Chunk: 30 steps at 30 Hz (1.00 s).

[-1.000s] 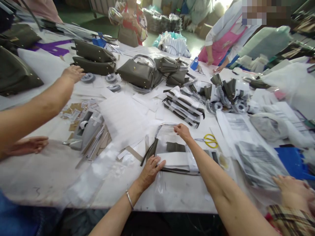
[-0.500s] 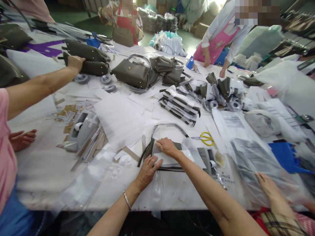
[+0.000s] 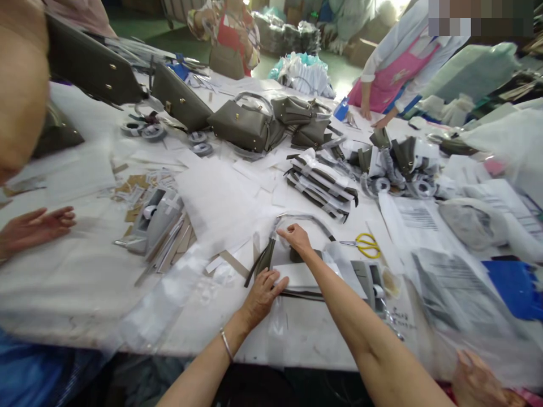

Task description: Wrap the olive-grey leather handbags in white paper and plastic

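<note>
My left hand (image 3: 262, 294) lies on the near left end of a flat bundle of grey-green leather pieces wrapped in white paper (image 3: 302, 276), fingers stretched forward and pressing down. My right hand (image 3: 296, 238) rests on the far edge of the same bundle, fingers curled over it beside a dark strap (image 3: 263, 261). A clear plastic bag (image 3: 297, 325) lies under the bundle, reaching to the table's near edge.
A grey tape dispenser (image 3: 153, 220) sits left, yellow scissors (image 3: 365, 245) right. Olive handbags (image 3: 246, 125) and stacked wrapped pieces (image 3: 320, 183) lie further back. A neighbour on the left lifts a handbag (image 3: 91, 65); that person's other hand (image 3: 36, 226) rests on the table. Another hand (image 3: 483, 379) shows at bottom right.
My right hand drew back from the bundle's far right corner to its near middle. The neighbour on the left reached out, took a handbag and lifted it toward themselves.
</note>
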Each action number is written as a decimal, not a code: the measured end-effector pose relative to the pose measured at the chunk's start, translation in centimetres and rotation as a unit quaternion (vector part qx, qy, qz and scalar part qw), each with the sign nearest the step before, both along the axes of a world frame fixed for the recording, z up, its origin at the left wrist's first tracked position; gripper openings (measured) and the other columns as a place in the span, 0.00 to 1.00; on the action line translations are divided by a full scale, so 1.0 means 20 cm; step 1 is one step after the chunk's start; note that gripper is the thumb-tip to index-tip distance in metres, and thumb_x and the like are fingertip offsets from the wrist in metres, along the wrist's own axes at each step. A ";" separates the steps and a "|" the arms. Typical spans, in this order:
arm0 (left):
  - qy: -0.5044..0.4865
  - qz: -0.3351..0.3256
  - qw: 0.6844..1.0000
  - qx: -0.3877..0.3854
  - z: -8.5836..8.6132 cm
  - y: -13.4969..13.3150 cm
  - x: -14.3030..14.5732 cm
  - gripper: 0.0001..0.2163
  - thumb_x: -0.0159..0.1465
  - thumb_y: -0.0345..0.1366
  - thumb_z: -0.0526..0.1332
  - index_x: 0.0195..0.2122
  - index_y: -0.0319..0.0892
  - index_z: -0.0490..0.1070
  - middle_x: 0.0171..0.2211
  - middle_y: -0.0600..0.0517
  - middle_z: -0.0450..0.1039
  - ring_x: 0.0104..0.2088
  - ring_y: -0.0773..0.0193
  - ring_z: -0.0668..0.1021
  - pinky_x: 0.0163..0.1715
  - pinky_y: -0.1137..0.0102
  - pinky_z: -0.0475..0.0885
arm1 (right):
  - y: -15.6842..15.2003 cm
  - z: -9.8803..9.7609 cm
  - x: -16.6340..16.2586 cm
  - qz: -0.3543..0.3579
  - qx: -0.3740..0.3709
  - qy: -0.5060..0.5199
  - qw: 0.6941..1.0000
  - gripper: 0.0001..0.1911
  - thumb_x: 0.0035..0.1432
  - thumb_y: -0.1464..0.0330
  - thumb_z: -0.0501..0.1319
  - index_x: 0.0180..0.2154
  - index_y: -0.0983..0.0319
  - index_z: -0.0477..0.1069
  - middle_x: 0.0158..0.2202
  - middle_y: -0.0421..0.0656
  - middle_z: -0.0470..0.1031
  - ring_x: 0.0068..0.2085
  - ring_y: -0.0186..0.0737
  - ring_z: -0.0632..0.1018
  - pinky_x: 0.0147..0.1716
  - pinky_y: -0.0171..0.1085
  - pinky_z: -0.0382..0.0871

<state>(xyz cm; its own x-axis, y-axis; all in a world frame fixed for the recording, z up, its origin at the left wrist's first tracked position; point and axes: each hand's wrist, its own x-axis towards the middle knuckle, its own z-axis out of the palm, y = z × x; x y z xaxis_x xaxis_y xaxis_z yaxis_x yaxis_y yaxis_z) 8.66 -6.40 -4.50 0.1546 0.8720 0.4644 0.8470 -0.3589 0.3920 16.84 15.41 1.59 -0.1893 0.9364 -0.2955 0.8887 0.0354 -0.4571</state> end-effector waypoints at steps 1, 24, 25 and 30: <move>0.000 0.000 1.000 0.001 0.00 0.00 0.00 0.22 0.67 0.21 0.48 0.60 0.45 0.65 0.50 0.45 0.70 0.55 0.58 0.71 0.58 0.54 0.68 | 0.02 0.00 -0.01 -0.009 -0.021 -0.001 1.000 0.18 0.49 0.53 0.66 0.36 0.60 0.74 0.37 0.45 0.79 0.41 0.43 0.78 0.39 0.36 0.66; 0.007 -0.002 1.000 0.015 -0.02 0.00 0.00 0.21 0.67 0.22 0.49 0.59 0.44 0.65 0.50 0.44 0.69 0.54 0.56 0.71 0.58 0.53 0.68 | 0.10 0.07 0.12 -0.094 -0.138 0.227 0.959 0.16 0.52 0.61 0.66 0.39 0.61 0.64 0.35 0.43 0.75 0.29 0.35 0.78 0.23 0.30 0.68; 0.007 -0.001 1.000 0.014 -0.02 0.00 0.00 0.21 0.67 0.23 0.50 0.59 0.44 0.65 0.50 0.44 0.69 0.54 0.56 0.71 0.58 0.53 0.68 | 0.11 0.06 0.12 -0.107 -0.141 0.226 0.958 0.17 0.52 0.61 0.66 0.40 0.61 0.64 0.36 0.43 0.75 0.28 0.35 0.78 0.23 0.30 0.68; 0.007 -0.001 1.000 0.010 -0.03 0.00 0.00 0.21 0.68 0.23 0.50 0.60 0.43 0.65 0.50 0.44 0.69 0.54 0.56 0.71 0.58 0.52 0.68 | 0.16 0.02 0.08 -0.123 -0.177 0.202 0.955 0.18 0.50 0.58 0.68 0.35 0.62 0.67 0.28 0.42 0.75 0.26 0.37 0.77 0.24 0.34 0.71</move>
